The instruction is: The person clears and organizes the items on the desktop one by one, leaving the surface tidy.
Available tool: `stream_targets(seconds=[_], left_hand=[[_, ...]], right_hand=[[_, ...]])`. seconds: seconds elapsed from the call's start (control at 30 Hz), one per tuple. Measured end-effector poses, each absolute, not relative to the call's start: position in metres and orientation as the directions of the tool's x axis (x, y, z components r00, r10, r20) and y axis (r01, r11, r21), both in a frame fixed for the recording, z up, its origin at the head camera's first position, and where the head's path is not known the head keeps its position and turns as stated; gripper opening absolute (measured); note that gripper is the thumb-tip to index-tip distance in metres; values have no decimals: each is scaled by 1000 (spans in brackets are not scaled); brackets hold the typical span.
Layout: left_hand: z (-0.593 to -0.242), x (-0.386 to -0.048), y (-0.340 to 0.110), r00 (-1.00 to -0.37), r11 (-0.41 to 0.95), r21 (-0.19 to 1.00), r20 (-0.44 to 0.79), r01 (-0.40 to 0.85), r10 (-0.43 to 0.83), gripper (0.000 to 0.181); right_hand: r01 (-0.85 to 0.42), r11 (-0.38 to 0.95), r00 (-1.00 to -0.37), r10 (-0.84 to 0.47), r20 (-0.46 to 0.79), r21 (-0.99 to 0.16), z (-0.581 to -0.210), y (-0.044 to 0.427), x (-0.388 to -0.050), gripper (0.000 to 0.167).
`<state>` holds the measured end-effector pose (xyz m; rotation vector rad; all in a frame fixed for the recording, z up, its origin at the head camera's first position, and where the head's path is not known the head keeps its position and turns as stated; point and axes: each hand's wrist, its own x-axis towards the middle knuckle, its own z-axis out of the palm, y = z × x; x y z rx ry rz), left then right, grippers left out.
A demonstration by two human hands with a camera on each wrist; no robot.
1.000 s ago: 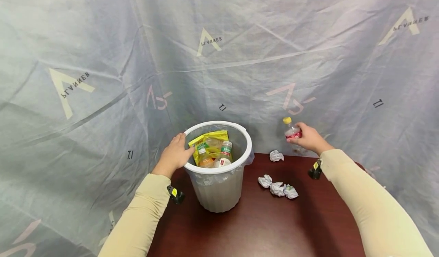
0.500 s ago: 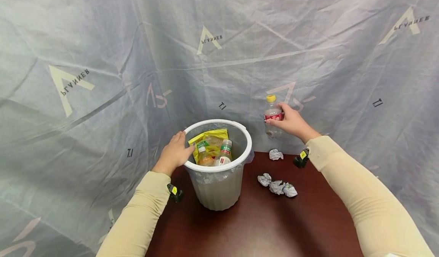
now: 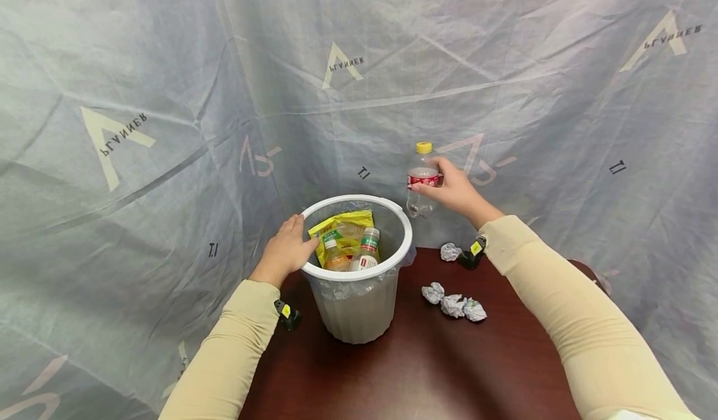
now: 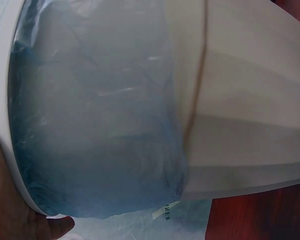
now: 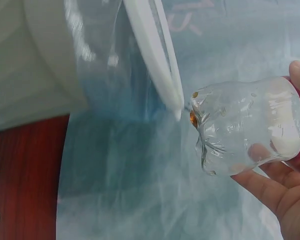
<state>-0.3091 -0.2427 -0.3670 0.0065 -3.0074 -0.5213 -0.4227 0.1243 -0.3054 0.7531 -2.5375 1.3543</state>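
A grey trash bin [image 3: 359, 311] with a white rim and clear plastic liner stands on the table. My left hand [image 3: 285, 250] holds its rim on the left side, with the thumb over the inner edge and the fingers outside. My right hand [image 3: 457, 188] grips a clear plastic bottle [image 3: 424, 177] with a yellow cap and red label. The bottle is upright in the air, just right of the bin's rim and apart from it. In the right wrist view the base of the bottle [image 5: 230, 127] shows a little brown liquid.
Inside the bin lie a yellow packet [image 3: 353, 219], a bottle with orange contents [image 3: 336, 259] and a green-labelled bottle [image 3: 369, 240]. Several crumpled paper balls [image 3: 452, 305] lie on the dark red table [image 3: 415, 370] right of the bin. A grey printed sheet [image 3: 359, 108] hangs behind.
My right hand has carried the bottle up and left, closer to the bin, and the bottle has turned from tilted to upright. The left hand has stayed on the rim.
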Motion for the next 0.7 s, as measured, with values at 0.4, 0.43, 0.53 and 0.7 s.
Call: stream_targets(seconds=[0.4,0.43,0.53,0.7], left_hand=[[-367,-309,-243,-997,942,335,78,11,-17,80],[-367,-309,-244,-997,943,333,80,13,-14,80],[-367,-309,-244,-997,944,329,74,14,-11,81],[-367,-310,-244,-997,946,325,73,10,-14,81]], right_hand=[[-536,385,-831,-396,390,-751,-311,83,-414,72],[-536,374,-829,-402,388,-757,-312,81,-413,73],[-532,366,-827,-419,376,-763,-317,74,-412,72],[-522,387,-828,-445,342,-760,-325,67,-409,72]])
